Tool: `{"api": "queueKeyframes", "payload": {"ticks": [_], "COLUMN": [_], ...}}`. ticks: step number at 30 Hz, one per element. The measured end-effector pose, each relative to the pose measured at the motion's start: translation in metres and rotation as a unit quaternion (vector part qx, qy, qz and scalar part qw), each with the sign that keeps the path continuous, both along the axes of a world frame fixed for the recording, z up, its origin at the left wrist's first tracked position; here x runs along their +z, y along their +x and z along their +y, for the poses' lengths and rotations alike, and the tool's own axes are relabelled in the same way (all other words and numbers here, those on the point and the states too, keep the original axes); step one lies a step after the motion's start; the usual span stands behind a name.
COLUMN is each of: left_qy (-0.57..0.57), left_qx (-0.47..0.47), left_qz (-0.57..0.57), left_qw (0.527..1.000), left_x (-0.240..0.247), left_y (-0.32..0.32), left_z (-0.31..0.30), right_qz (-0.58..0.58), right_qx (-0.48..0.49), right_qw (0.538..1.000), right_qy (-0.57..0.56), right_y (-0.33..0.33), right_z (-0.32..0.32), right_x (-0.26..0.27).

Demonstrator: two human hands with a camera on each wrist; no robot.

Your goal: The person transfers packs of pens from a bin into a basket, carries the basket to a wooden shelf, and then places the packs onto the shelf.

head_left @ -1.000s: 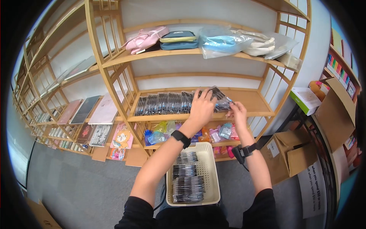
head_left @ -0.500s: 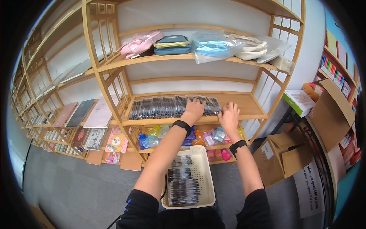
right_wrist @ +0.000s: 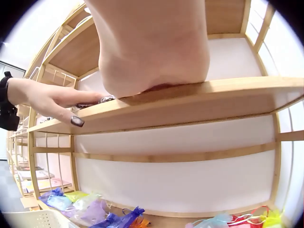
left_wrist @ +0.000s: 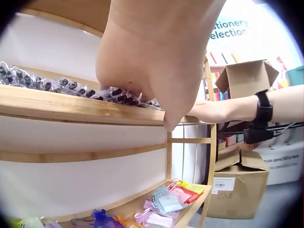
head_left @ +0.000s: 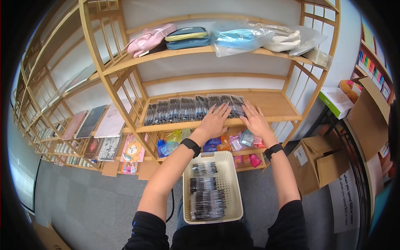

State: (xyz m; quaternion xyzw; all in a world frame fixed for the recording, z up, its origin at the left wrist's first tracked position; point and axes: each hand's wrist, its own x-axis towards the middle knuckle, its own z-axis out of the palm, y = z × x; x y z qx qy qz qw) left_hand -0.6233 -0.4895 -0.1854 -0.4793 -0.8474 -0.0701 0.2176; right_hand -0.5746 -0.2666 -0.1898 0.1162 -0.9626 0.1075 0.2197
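A long row of pens in clear plastic wrappers [head_left: 179, 110] lies side by side along the wooden middle shelf [head_left: 275, 104]. My left hand [head_left: 213, 121] rests on the right part of the row, fingers stretched out over the wrappers. At the row's right end, my right hand [head_left: 255, 121] lies with straight fingers against the last packs. In the left wrist view, pen ends [left_wrist: 71, 86] show at the shelf's front edge beside the left hand. Below, in front of my body, a cream basket [head_left: 233, 196] contains several stacks of wrapped pens [head_left: 206, 204].
Above, a shelf bears a pink bag [head_left: 150, 39], blue-green pouches [head_left: 187, 38] and bagged items. Colourful mesh pouches [head_left: 212, 143] lie on the shelf below. An open cardboard box [head_left: 321, 162] stands at right on the floor. Notebooks [head_left: 112, 121] lie on the left rack.
The right hand has let go of the tilted pen packs at the row's right end, which now lie in line with the others. Both hands now lie flat-fingered at that end.
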Motion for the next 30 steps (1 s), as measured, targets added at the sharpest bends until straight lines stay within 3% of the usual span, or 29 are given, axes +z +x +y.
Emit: {"api": "queueKeyframes", "payload": {"ticks": [2, 6, 10, 12, 13, 16, 18, 20, 27, 29, 30], "left_qy": [0.002, 0.008, 0.086, 0.147, 0.14, 0.073, 0.013, 0.008, 0.024, 0.04, 0.039], "left_qx": [0.003, 0.003, -0.026, -0.052, -0.05, 0.004, -0.012, -0.006, 0.035, 0.031, 0.034], "left_qz": [0.002, -0.003, 0.021, 0.007, -0.016, -0.158, -0.176, -0.188, -0.232, -0.224, -0.222], "left_qw": [1.0, 1.0, 0.996, 0.988, 0.989, 0.985, 0.984, 0.982, 0.972, 0.973, 0.974], "left_x": [0.002, 0.004, 0.016, 0.006, -0.009, -0.074, -0.115, -0.148, -0.178, -0.179, -0.18], "left_y": [0.002, 0.009, 0.045, 0.069, 0.08, 0.113, 0.123, 0.132, 0.143, 0.144, 0.144], "left_z": [0.0, -0.004, -0.031, -0.062, -0.08, -0.129, -0.151, -0.157, -0.154, -0.154, -0.155], "right_qz": [0.012, -0.029, 0.087, 0.194, 0.246, 0.143, 0.089, -0.027, -0.149, -0.209, -0.206], "right_qx": [-0.014, 0.001, 0.004, 0.036, 0.066, 0.165, 0.2, 0.234, 0.156, 0.093, 0.095], "right_qw": [0.998, 0.998, 0.993, 0.98, 0.967, 0.974, 0.972, 0.955, 0.92, 0.839, 0.841], "right_qy": [0.068, 0.058, 0.075, -0.02, -0.003, 0.068, 0.088, 0.178, 0.328, 0.493, 0.492], "right_y": [-0.002, 0.0, 0.017, 0.04, 0.055, 0.084, 0.092, 0.091, 0.058, 0.048, 0.044], "right_z": [0.001, 0.001, -0.006, -0.012, -0.015, -0.023, -0.039, -0.058, -0.131, -0.148, -0.153], "right_x": [-0.002, 0.001, -0.007, -0.02, -0.031, -0.078, -0.101, -0.122, -0.203, -0.217, -0.228]}}
